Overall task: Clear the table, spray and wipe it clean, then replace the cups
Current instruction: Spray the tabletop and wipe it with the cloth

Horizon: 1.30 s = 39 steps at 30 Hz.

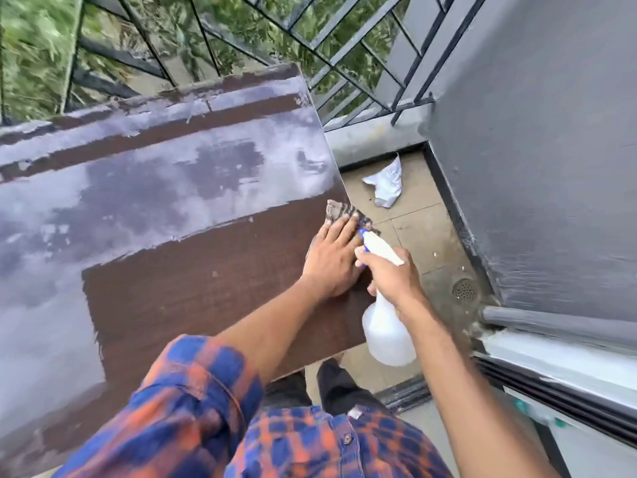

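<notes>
Brown bench [206, 288], filmed grey farther off. Striped cloth [339, 209] at its right edge. Crumpled white bag [386, 182] on floor [424, 236].

Most of cloth [341, 209] hidden under L hand [332, 260]. R hand [389, 276] covers bottle [387, 334] neck (only 2 ends show). Left edge cuts off table [172, 201]; plants [31, 46] blurred.

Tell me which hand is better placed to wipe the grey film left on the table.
Probably left. The left hand lies flat on the cloth on the table; the right hand grips the spray bottle beyond the table's edge.
</notes>
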Available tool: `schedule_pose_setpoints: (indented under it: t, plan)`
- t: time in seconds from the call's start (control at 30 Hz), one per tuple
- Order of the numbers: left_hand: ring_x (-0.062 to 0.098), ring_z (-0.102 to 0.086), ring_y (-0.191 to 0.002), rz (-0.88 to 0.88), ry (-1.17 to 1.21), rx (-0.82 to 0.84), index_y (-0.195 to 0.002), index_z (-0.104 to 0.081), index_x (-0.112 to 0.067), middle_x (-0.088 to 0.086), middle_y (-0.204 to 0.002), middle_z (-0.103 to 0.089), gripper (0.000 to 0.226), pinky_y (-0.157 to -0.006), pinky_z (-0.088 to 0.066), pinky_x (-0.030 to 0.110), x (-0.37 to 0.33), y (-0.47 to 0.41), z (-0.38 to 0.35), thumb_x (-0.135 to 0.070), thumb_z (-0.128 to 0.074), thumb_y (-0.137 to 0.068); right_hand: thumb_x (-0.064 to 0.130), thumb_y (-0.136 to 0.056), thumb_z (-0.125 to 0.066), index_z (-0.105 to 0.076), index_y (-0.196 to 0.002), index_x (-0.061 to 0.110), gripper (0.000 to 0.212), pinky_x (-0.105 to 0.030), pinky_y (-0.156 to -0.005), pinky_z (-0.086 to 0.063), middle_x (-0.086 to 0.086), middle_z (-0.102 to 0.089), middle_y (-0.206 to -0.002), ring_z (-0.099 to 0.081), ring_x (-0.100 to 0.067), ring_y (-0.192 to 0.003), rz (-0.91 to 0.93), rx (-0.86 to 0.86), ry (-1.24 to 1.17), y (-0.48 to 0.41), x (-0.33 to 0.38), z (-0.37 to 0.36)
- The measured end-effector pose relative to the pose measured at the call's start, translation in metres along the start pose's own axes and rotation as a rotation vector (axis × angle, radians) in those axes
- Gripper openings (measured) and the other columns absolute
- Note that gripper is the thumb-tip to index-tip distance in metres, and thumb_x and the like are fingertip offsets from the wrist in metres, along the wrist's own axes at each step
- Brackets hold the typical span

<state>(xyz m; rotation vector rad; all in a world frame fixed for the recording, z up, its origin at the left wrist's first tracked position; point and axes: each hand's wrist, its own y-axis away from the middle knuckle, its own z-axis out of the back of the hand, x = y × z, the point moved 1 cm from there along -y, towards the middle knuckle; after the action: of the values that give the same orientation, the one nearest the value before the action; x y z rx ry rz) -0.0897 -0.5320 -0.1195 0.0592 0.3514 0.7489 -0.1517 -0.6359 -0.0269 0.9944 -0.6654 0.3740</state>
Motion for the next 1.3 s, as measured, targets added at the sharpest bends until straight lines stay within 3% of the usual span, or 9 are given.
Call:
schedule_pose_setpoints:
  t: [0.1,0.23,0.33,0.5,0.63,0.8,0.93,1.17,1.3]
  plan:
    - [0.026,-0.012,-0.154,0.045,-0.024,0.000,-0.161,-0.014,-0.026,0.005,-0.168,-0.013,0.075,-0.126,-0.005,0.043,0.045,-0.042,0.020,-0.051,-0.041,-0.096,0.037,-0.065,-0.066,-0.071,-0.056,0.034,0.011,-0.021,-0.042,-0.037,0.010,-0.050,-0.041,-0.042,-0.012,-0.029,0.013,0.000,0.057,-0.018,0.026,-0.024]
    - [0.028,-0.022,-0.151,0.080,0.004,-0.096,-0.159,-0.026,-0.025,0.007,-0.166,-0.024,0.064,-0.124,-0.014,0.045,0.102,-0.094,0.048,-0.050,-0.036,-0.101,0.043,-0.066,-0.068,-0.069,-0.064,0.019,0.024,-0.024,-0.044,-0.039,0.009,-0.058,-0.046,-0.046,-0.011,-0.030,-0.015,-0.059,0.014,-0.045,0.056,-0.052]
    - [0.030,-0.024,-0.151,0.135,0.031,-0.141,-0.157,-0.032,-0.022,0.010,-0.164,-0.028,0.063,-0.123,-0.017,0.046,0.141,-0.138,0.071,-0.049,-0.039,-0.101,0.043,-0.065,-0.065,-0.072,-0.070,0.023,0.021,-0.020,-0.039,-0.038,0.009,-0.057,-0.051,-0.045,-0.012,-0.032,-0.004,-0.029,0.005,-0.058,0.076,-0.068]
    - [0.034,-0.025,-0.150,0.124,0.014,-0.126,-0.155,-0.033,-0.017,0.015,-0.162,-0.030,0.063,-0.123,-0.019,0.048,0.205,-0.208,0.104,-0.048,-0.040,-0.101,0.042,-0.067,-0.062,-0.068,-0.085,0.009,0.038,-0.034,-0.055,-0.042,0.003,-0.055,-0.059,-0.046,-0.016,-0.048,0.021,-0.034,-0.007,-0.085,0.104,-0.090]
    - [0.034,-0.024,-0.150,0.100,-0.013,-0.108,-0.155,-0.032,-0.015,0.016,-0.162,-0.028,0.064,-0.123,-0.018,0.049,0.232,-0.233,0.117,-0.049,-0.037,-0.102,0.045,-0.062,-0.060,-0.070,-0.088,0.014,0.041,-0.034,-0.054,-0.045,0.005,-0.058,-0.064,-0.046,-0.015,-0.049,0.005,-0.044,0.002,-0.097,0.117,-0.098]
    - [0.034,-0.018,-0.152,0.092,-0.008,-0.091,-0.158,-0.024,-0.016,0.016,-0.165,-0.022,0.065,-0.124,-0.016,0.048,0.238,-0.231,0.123,-0.050,-0.033,-0.103,0.038,-0.065,-0.061,-0.069,-0.081,0.016,0.029,-0.032,-0.054,-0.041,0.009,-0.051,-0.057,-0.039,-0.014,-0.043,0.008,-0.048,0.026,-0.092,0.130,-0.106]
    - [0.033,-0.019,-0.151,0.161,0.041,-0.136,-0.159,-0.023,-0.018,0.014,-0.165,-0.023,0.064,-0.124,-0.015,0.047,0.256,-0.213,0.131,-0.049,-0.034,-0.104,0.037,-0.067,-0.061,-0.066,-0.080,0.008,0.032,-0.035,-0.055,-0.039,0.009,-0.043,-0.052,-0.038,-0.015,-0.042,0.040,-0.021,0.063,-0.078,0.135,-0.115]
    - [0.035,-0.023,-0.150,0.332,0.058,-0.227,-0.158,-0.026,-0.016,0.016,-0.163,-0.026,0.063,-0.123,-0.018,0.048,0.334,-0.130,0.137,-0.047,-0.037,-0.104,0.034,-0.072,-0.063,-0.070,-0.080,0.010,0.026,-0.032,-0.060,-0.045,0.000,-0.062,-0.071,-0.050,-0.017,-0.040,0.071,0.058,0.141,-0.047,0.136,-0.145]
    - [0.036,-0.023,-0.150,0.498,0.065,-0.263,-0.158,-0.026,-0.016,0.017,-0.163,-0.027,0.064,-0.123,-0.017,0.048,0.383,-0.062,0.137,-0.047,-0.037,-0.104,0.032,-0.063,-0.063,-0.068,-0.077,0.009,0.027,-0.019,-0.044,-0.040,0.001,-0.061,-0.075,-0.046,-0.023,-0.049,0.077,0.135,0.136,-0.029,0.142,-0.174]
